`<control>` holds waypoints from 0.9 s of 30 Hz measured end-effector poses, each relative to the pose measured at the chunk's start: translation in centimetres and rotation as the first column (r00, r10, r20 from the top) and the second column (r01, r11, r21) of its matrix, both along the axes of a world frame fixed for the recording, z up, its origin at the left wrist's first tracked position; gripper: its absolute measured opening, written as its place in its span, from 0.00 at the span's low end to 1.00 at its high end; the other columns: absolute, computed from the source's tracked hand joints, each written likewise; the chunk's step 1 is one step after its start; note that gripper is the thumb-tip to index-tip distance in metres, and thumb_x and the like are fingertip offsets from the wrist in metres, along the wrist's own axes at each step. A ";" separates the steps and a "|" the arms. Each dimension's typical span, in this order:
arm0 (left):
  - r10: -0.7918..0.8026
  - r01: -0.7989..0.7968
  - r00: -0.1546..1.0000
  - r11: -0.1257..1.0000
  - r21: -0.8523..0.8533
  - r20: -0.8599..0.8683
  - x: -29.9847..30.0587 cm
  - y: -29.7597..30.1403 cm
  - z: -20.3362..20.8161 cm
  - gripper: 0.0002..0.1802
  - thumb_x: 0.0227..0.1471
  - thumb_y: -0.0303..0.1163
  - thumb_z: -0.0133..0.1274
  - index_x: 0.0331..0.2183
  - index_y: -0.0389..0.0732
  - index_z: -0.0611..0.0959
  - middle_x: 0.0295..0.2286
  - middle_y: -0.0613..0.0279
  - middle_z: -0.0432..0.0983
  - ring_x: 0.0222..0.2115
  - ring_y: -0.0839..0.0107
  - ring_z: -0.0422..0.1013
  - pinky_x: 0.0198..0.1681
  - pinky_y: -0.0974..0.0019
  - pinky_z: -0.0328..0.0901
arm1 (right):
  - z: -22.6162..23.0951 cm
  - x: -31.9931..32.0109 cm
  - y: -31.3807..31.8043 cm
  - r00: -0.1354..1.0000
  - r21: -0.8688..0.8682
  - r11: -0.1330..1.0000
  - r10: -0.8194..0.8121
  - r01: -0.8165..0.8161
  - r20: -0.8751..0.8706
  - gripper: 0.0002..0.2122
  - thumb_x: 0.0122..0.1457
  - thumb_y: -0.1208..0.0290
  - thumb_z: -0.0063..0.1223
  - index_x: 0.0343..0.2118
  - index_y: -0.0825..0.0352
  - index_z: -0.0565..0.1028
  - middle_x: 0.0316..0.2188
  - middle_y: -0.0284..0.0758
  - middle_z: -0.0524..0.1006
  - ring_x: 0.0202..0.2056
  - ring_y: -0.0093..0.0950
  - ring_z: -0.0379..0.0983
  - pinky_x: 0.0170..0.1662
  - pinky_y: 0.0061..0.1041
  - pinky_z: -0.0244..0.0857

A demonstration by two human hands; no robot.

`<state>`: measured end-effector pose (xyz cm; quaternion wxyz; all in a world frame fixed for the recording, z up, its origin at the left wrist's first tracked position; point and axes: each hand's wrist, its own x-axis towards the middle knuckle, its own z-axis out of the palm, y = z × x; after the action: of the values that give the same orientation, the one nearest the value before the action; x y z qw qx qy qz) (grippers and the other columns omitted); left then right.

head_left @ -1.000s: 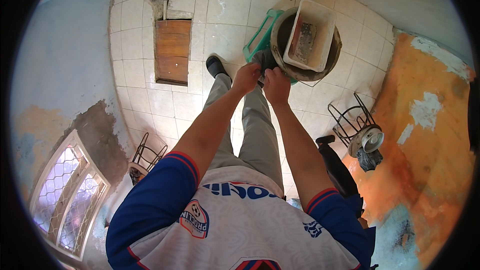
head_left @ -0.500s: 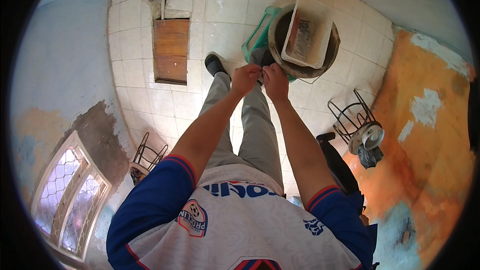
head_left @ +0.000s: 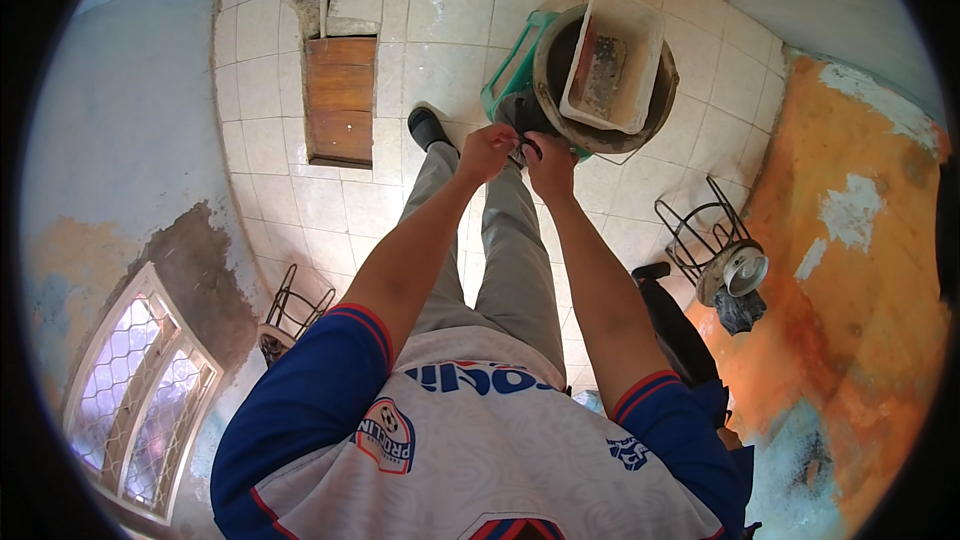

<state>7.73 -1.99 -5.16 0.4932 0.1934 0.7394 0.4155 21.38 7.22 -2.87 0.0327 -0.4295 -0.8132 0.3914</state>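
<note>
Between the two hands: a dark piece (head_left: 532,147), thin and soft-looking; what it is cannot be made out.
Left hand (head_left: 488,153): fingers bent, tips pinching what looks like the piece's left edge.
Right hand (head_left: 551,168): fingers curled inward, apparently pinching the piece from its right.
Why two hands: a limp piece would probably sag from one grip, so each hand seems to steady a side.
Piece and fingers: it lies at the fingertips, not deep in either palm; part is covered by the fingers.
Beyond the fingertips: a dark bulk (head_left: 520,112) beside the bucket (head_left: 590,138); whether it joins the piece is unclear.
Bucket: overlaps the green stool (head_left: 520,75), which presumably carries it within easy reach.
Tray (head_left: 642,58): pale, lying over the bucket's mouth, likely held up by the rim.
Arms: both stretched forward, perhaps keeping the piece clear of the shirt (head_left: 470,440).
</note>
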 end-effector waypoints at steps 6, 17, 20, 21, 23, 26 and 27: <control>-0.008 0.014 0.992 0.999 0.050 -0.126 0.6 0.0 0.5 0.07 0.53 0.27 0.58 0.36 0.37 0.83 0.32 0.55 0.82 0.33 0.64 0.80 0.39 0.63 0.73 | -0.6 -0.4 0.8 0.994 -0.151 0.988 0.026 -0.010 0.108 0.08 0.58 0.69 0.56 0.40 0.60 0.77 0.38 0.36 0.78 0.44 0.42 0.73 0.48 0.50 0.60; -0.283 0.307 0.866 0.952 -0.007 -0.411 -1.3 1.5 2.4 0.08 0.49 0.28 0.58 0.34 0.40 0.83 0.30 0.52 0.81 0.32 0.52 0.78 0.37 0.53 0.72 | 0.4 -0.8 0.0 0.993 0.194 0.975 0.101 -0.111 0.061 0.04 0.60 0.71 0.53 0.37 0.59 0.74 0.33 0.34 0.74 0.40 0.41 0.72 0.49 0.50 0.57; -0.252 0.270 0.886 0.963 -0.010 -0.388 -0.9 1.6 2.2 0.07 0.50 0.29 0.58 0.34 0.40 0.83 0.29 0.52 0.81 0.31 0.53 0.78 0.37 0.54 0.72 | 0.5 -0.6 -0.1 0.991 0.156 0.981 0.103 -0.116 0.088 0.04 0.60 0.71 0.53 0.37 0.59 0.73 0.33 0.34 0.73 0.40 0.40 0.73 0.53 0.50 0.57; -0.239 0.249 0.896 0.968 -0.022 -0.375 -0.8 1.6 2.2 0.07 0.50 0.29 0.58 0.34 0.40 0.83 0.28 0.52 0.81 0.31 0.53 0.79 0.37 0.55 0.72 | 0.5 -0.6 -0.1 0.991 0.155 0.981 0.109 -0.121 0.083 0.04 0.60 0.71 0.53 0.37 0.59 0.73 0.33 0.34 0.73 0.40 0.40 0.73 0.53 0.50 0.57; -0.228 0.231 0.912 0.972 -0.031 -0.340 -0.7 1.6 2.3 0.07 0.50 0.29 0.58 0.34 0.40 0.83 0.27 0.53 0.81 0.30 0.55 0.79 0.36 0.57 0.72 | 0.4 -0.5 0.0 0.989 0.162 0.978 0.122 -0.133 0.079 0.04 0.60 0.71 0.53 0.37 0.60 0.73 0.33 0.34 0.73 0.39 0.40 0.73 0.52 0.49 0.57; -0.221 0.229 0.929 0.973 -0.006 -0.298 -0.8 1.4 2.3 0.06 0.50 0.29 0.58 0.33 0.40 0.82 0.26 0.54 0.81 0.29 0.56 0.79 0.34 0.59 0.72 | 0.3 -0.3 0.1 0.993 0.161 0.980 0.114 -0.119 0.037 0.05 0.59 0.72 0.53 0.38 0.61 0.74 0.33 0.34 0.74 0.39 0.40 0.73 0.51 0.46 0.59; -0.210 0.224 0.931 0.975 0.013 -0.300 -0.8 1.3 2.2 0.06 0.50 0.29 0.57 0.33 0.40 0.82 0.25 0.54 0.81 0.28 0.57 0.79 0.34 0.59 0.72 | 0.3 -0.3 0.1 0.996 0.143 0.986 0.089 -0.087 -0.005 0.05 0.59 0.73 0.52 0.38 0.61 0.75 0.33 0.35 0.74 0.39 0.40 0.73 0.50 0.46 0.60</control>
<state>6.97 -0.66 -2.91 0.4149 0.3454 0.7691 0.3421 21.07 7.31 -2.58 0.0505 -0.3875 -0.8571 0.3357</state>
